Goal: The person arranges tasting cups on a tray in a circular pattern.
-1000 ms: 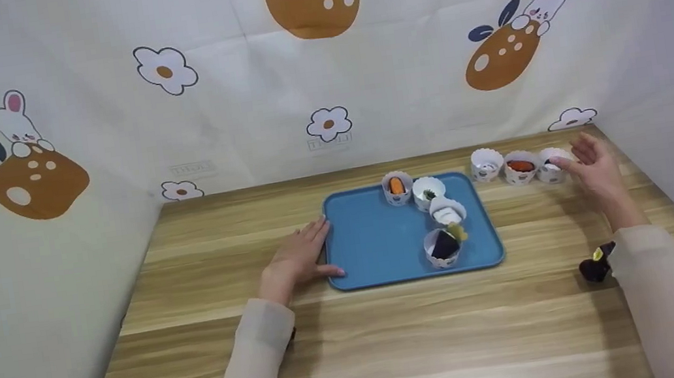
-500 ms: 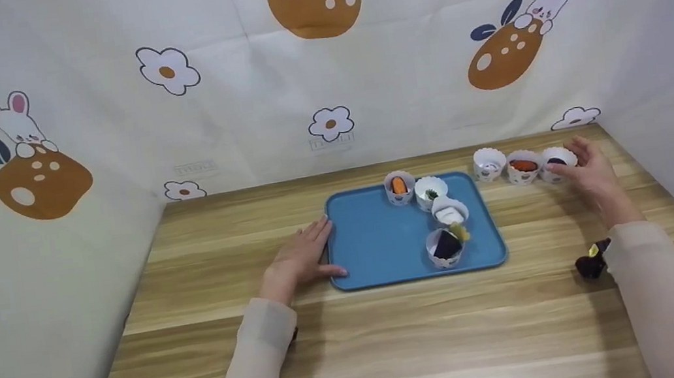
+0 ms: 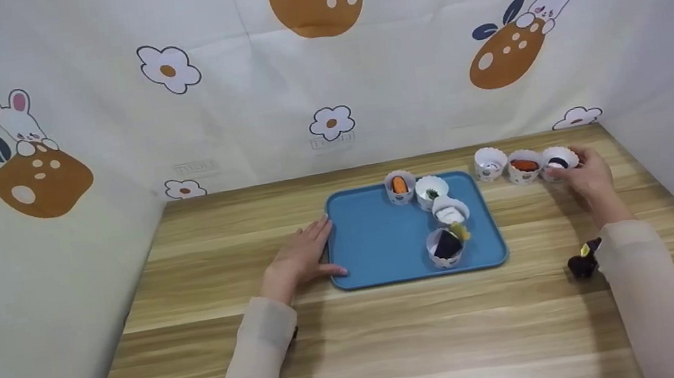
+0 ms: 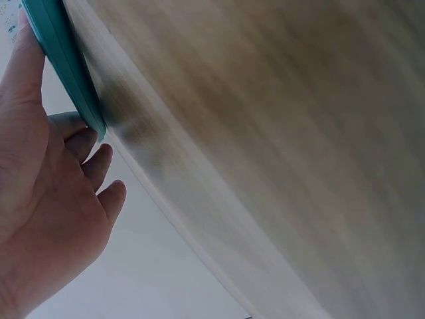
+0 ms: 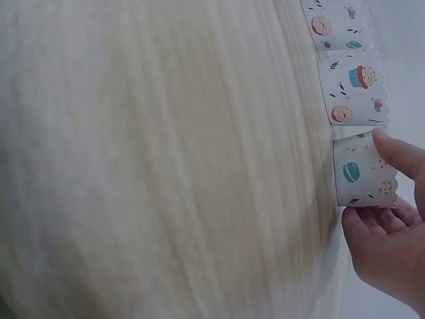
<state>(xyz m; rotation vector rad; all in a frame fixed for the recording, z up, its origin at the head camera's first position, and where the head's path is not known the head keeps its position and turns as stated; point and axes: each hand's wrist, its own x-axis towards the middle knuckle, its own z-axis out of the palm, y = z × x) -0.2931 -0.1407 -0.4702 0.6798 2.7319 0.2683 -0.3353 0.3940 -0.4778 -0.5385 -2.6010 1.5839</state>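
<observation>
My right hand (image 3: pixel 593 179) grips the rightmost white paper baking cup (image 3: pixel 552 174), thumb on its near side and fingers at its right. Inside it lies a white piece with a black band. The right wrist view shows this cup (image 5: pixel 358 174) slightly tilted between thumb and fingers, its base close to the wooden table. My left hand (image 3: pixel 300 257) rests at the left edge of the blue tray (image 3: pixel 369 230), fingers along the rim and thumb over it near the front corner. In the left wrist view the tray edge (image 4: pixel 63 60) runs alongside the thumb.
Left of the gripped cup stand one cup with a red-orange piece (image 3: pixel 524 166) and another with white contents (image 3: pixel 490 164). Several filled cups line the tray's right half, one holding a black triangular piece (image 3: pixel 447 245). Patterned cloth (image 3: pixel 235 117) hangs behind the table.
My right hand has moved in from the right and closed its thumb and fingers on the rightmost cup. The left hand and tray look the same.
</observation>
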